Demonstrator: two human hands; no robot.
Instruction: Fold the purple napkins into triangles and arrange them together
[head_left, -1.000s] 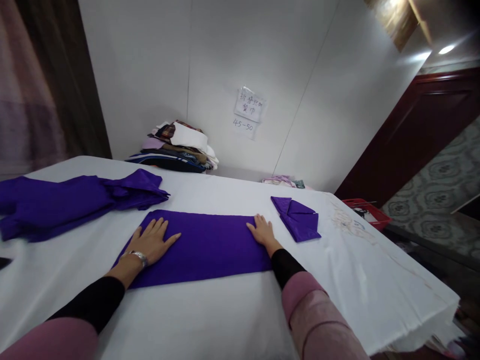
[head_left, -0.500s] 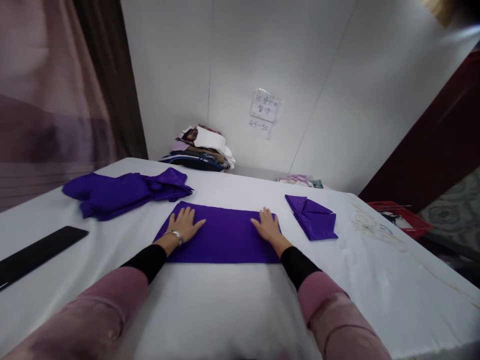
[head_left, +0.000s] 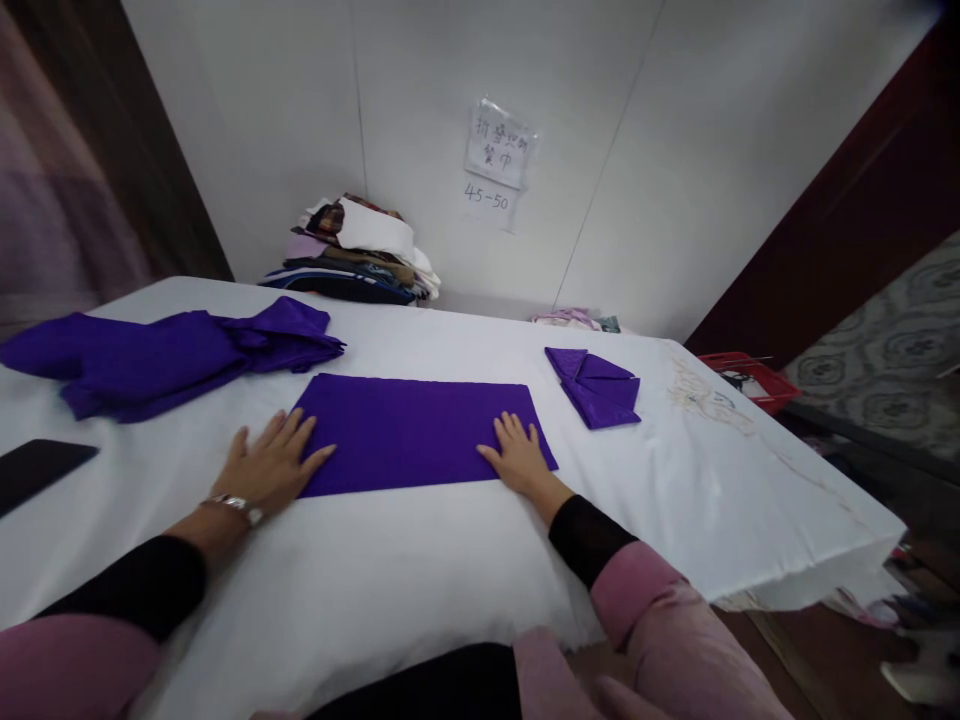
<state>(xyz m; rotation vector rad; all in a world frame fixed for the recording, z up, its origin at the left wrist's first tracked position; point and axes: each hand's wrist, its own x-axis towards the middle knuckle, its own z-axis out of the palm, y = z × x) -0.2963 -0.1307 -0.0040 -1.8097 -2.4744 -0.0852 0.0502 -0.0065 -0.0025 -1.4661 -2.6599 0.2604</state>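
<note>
A purple cloth napkin (head_left: 409,435), folded into a flat rectangle, lies before me on the white tablecloth (head_left: 420,570). My left hand (head_left: 270,465) rests at its left edge, fingers spread, the fingertips touching the cloth's border. On its lower right part lies my right hand (head_left: 519,455), palm down with the fingers stretched out. Neither hand grips anything. Right of the napkin sits another purple napkin (head_left: 600,388), folded into a pointed shape. A loose heap of purple cloths (head_left: 172,355) is spread out on the left.
At the back stands a pile of folded clothes (head_left: 360,255) against the wall. A handwritten sign (head_left: 499,147) hangs above. One flat black object (head_left: 45,470) lies at the left. Past the table's right edge is a red basket (head_left: 776,390).
My view has tilted down and shifted right. The left hand has slid from on top of the napkin to its left edge; the right hand has moved toward the lower right edge.
</note>
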